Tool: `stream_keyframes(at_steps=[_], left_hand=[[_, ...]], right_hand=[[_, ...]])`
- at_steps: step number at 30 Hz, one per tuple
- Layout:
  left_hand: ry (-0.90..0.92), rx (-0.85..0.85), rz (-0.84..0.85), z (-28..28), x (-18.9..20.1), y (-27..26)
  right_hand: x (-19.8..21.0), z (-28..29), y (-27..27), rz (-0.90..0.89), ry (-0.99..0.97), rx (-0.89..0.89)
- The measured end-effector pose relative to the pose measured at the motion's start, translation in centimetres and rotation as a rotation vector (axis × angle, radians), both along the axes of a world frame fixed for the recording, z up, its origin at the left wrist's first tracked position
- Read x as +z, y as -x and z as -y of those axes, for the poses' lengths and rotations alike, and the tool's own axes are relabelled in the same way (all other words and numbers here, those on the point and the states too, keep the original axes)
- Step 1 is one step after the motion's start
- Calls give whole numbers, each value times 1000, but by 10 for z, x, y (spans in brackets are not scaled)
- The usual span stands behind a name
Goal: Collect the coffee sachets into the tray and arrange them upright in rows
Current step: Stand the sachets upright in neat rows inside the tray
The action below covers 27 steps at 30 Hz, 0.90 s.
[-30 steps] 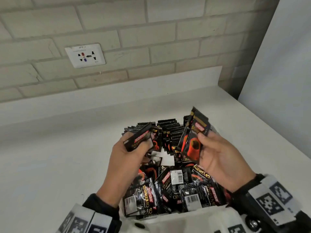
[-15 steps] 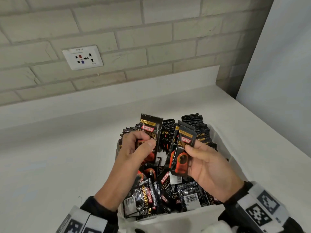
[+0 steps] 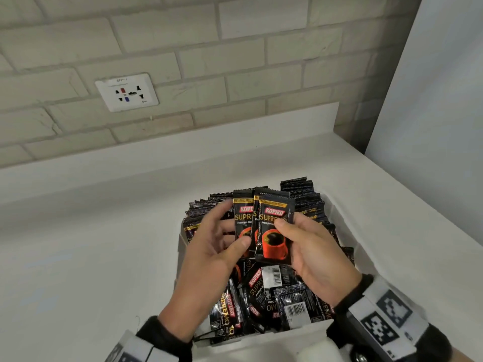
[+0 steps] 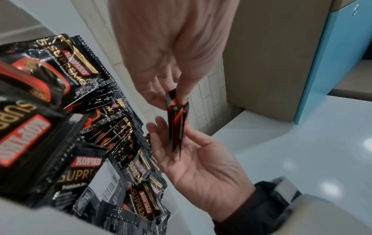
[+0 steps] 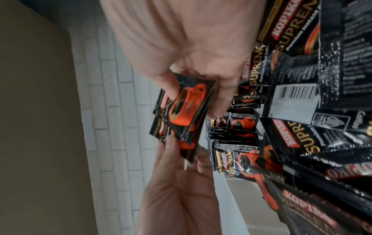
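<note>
Two hands are meeting above the white tray (image 3: 337,212) on the tabletop (image 3: 91,257). Head view: right hand (image 3: 316,254) is pinching upright held sachets (image 3: 274,228); left hand (image 3: 209,246) is gripping the leftmost. Left wrist view: loose sachets (image 4: 46,127) are lying left. Right wrist view: standing sachets (image 5: 235,135) are filling the far rows.

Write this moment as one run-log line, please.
left hand: pinches sachets | right hand: pinches held sachets upright | tray: rows at back, loose sachets in front | step: squaring bundle
</note>
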<state>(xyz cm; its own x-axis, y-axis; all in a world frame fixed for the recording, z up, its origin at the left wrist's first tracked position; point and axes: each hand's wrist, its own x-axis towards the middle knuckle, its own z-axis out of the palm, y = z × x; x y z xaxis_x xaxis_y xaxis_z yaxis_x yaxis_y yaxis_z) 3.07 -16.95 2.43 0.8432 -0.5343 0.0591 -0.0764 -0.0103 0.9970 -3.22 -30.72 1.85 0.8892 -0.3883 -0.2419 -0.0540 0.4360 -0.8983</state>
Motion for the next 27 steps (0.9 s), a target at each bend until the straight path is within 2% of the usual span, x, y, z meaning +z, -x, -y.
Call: stream_keyframes(at_steps=[5, 8, 12, 14, 17, 19, 23, 27], left_hand=[[-162, -134, 112, 0, -3, 9], [-226, -150, 178, 4, -7, 14], [-259, -150, 182, 1, -9, 8], [-264, -154, 197, -4, -5, 2], [-257, -167, 219, -12, 7, -10], [-258, -174, 244, -17, 19, -19], [-218, -165, 217, -22, 34, -40], [-206, -51, 179, -35, 34, -62]], right_hand=[[0, -9, 4, -22, 203, -30], [-2, -22, 7, -19, 311, 21], [13, -19, 9, 25, 399, 132], [29, -7, 8, 37, 617, 163], [62, 4, -4, 51, 1078, 285], [78, 6, -19, 75, 1223, 395], [93, 4, -52, 73, 1346, 461], [88, 3, -78, 25, 1393, 480]])
